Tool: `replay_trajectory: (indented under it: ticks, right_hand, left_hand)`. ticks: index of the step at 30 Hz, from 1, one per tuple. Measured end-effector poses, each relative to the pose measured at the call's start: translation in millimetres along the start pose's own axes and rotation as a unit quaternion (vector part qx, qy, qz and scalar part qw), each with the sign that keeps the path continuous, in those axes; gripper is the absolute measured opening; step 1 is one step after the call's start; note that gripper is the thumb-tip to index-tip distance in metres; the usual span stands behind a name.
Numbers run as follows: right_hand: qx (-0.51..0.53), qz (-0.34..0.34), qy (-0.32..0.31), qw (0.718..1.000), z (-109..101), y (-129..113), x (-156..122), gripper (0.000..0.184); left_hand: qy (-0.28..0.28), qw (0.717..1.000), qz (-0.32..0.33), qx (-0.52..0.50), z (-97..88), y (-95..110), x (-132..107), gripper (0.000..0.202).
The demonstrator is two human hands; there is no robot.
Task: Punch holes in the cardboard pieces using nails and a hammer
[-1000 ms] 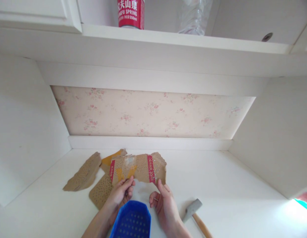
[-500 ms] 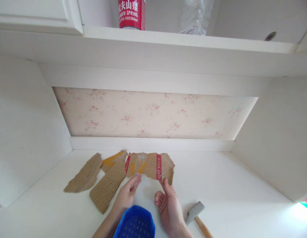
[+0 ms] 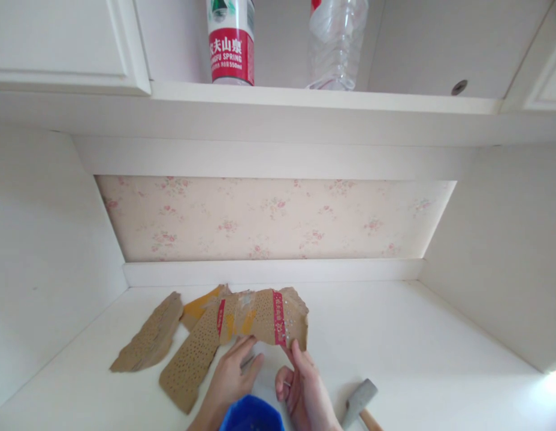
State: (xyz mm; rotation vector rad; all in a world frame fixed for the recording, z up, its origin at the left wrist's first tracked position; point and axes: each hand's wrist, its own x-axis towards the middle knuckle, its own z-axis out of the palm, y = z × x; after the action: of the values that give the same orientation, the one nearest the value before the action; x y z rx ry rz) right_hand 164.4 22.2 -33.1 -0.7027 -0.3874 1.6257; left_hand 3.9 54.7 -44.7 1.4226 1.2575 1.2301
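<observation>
My right hand (image 3: pixel 300 380) pinches the lower right edge of a torn piece of cardboard (image 3: pixel 262 305). This piece is brown, dotted with small holes, and carries red printed strips and yellow tape marks; its near edge is raised. My left hand (image 3: pixel 235 371) is at the lower left edge, fingertips touching or just under it, thumb held apart. Left of it lie a long perforated cardboard strip (image 3: pixel 190 362), a torn cardboard piece (image 3: pixel 150 335) and a piece with yellow marking (image 3: pixel 201 306), partly covered. A blue container (image 3: pixel 251 413) stands in front, between my forearms.
A hammer (image 3: pixel 361 398) with a grey head and wooden handle lies right of my right hand. Overhead, a shelf edge (image 3: pixel 327 103) holds a red-labelled bottle (image 3: pixel 232 57) and a clear plastic bottle (image 3: pixel 338 51). White side panels and a floral back wall enclose the white surface.
The view has tilted up, so everything sits lower in the picture. My left thumb has spread from the fingers, which have moved to the cardboard's edge. My right hand keeps its pinch.
</observation>
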Motion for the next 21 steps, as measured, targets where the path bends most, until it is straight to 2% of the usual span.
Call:
replay_trajectory:
  ticks: [1,3,5,8,12,15,18,21]
  right_hand:
    - [-0.006,0.008,-0.007,1.0,1,1,0,0.045]
    - [-0.021,0.027,-0.023,0.999,0,5,1,0.046]
    - [-0.037,0.047,-0.031,0.998,-1,10,3,0.048]
    - [-0.056,0.056,-0.03,0.996,-5,17,6,0.055]
    - [-0.089,0.068,-0.026,0.993,-9,21,9,0.06]
    - [-0.112,0.067,-0.024,0.991,-9,21,10,0.063]
    - [-0.132,0.049,-0.037,0.989,-9,21,8,0.057]
    - [-0.14,0.027,-0.041,0.989,-9,20,6,0.048]
  left_hand:
    - [-0.019,0.998,0.035,0.047,0.2,2,-1,0.015]
    - [-0.038,0.996,0.05,0.066,0.7,8,-2,0.014]
    - [-0.048,0.998,0.024,0.014,2.0,13,-3,0.019]
    - [-0.063,0.991,-0.025,-0.116,5.9,14,0,0.025]
    - [-0.039,0.963,-0.086,-0.253,13.3,3,3,0.032]
    - [-0.07,0.933,-0.108,-0.335,17.8,1,1,0.038]
    - [-0.093,0.919,-0.122,-0.362,19.6,6,-4,0.038]
    - [-0.081,0.932,-0.156,-0.318,18.9,7,-6,0.033]
